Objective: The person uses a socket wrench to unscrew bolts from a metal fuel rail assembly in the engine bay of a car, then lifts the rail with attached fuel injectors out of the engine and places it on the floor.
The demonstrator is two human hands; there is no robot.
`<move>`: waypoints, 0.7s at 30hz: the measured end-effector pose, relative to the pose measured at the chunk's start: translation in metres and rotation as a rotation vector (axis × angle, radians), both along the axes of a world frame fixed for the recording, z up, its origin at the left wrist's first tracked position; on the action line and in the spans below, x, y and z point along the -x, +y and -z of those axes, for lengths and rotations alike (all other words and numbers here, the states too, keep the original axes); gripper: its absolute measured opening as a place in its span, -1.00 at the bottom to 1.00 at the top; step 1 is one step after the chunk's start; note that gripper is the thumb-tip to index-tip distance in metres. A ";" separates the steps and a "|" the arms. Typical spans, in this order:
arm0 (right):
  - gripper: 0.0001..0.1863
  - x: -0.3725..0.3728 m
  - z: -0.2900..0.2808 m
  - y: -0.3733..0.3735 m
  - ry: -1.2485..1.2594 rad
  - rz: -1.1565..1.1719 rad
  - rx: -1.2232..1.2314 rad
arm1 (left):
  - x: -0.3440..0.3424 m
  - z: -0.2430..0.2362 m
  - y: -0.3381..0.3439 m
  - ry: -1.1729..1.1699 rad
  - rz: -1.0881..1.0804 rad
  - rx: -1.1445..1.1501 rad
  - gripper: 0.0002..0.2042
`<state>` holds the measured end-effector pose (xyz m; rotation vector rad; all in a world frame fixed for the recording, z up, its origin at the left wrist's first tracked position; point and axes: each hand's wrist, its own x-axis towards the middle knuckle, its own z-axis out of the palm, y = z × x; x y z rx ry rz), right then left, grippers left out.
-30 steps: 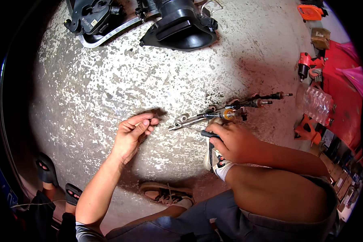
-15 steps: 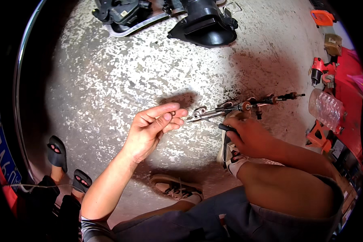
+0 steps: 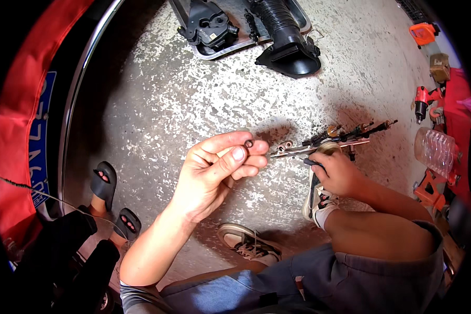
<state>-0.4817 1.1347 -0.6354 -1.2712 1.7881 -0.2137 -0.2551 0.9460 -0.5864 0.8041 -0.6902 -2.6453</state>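
Note:
My left hand [image 3: 219,170] is raised over the concrete floor, pinching a small dark metal ring [image 3: 249,143] between thumb and fingertips. My right hand [image 3: 338,171] rests lower on the right, fingers closed around a dark-handled tool whose tip points at a cluster of long metal tools and bits [image 3: 334,138] lying on the floor. The ring sits just left of that cluster's near end.
A black ribbed duct [image 3: 288,39] and black plastic parts on a tray [image 3: 209,29] lie at the top. Orange tools [image 3: 423,34] and a clear plastic bottle [image 3: 434,152] sit on the right. My sneakers [image 3: 248,243] are below, black sandals [image 3: 105,183] and a red vehicle body [image 3: 15,131] on the left.
My left hand rose from near the floor and turned, bringing the small ring up between its fingertips. The view shifted right and down. My right hand stayed by the tools.

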 end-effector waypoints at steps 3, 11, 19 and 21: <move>-0.78 -0.002 0.007 -0.002 0.116 -0.074 0.141 | -0.005 -0.012 0.003 0.009 -0.019 0.018 -0.73; -0.76 -0.011 -0.022 -0.028 0.207 -0.124 -0.021 | -0.021 -0.015 0.008 0.161 -0.065 -0.158 -0.76; -0.79 -0.006 -0.010 -0.018 0.112 -0.181 0.111 | -0.023 -0.013 0.012 0.223 -0.047 -0.198 -0.76; -0.81 -0.005 -0.010 -0.017 0.133 -0.200 0.107 | -0.023 -0.013 0.011 0.229 -0.037 -0.196 -0.75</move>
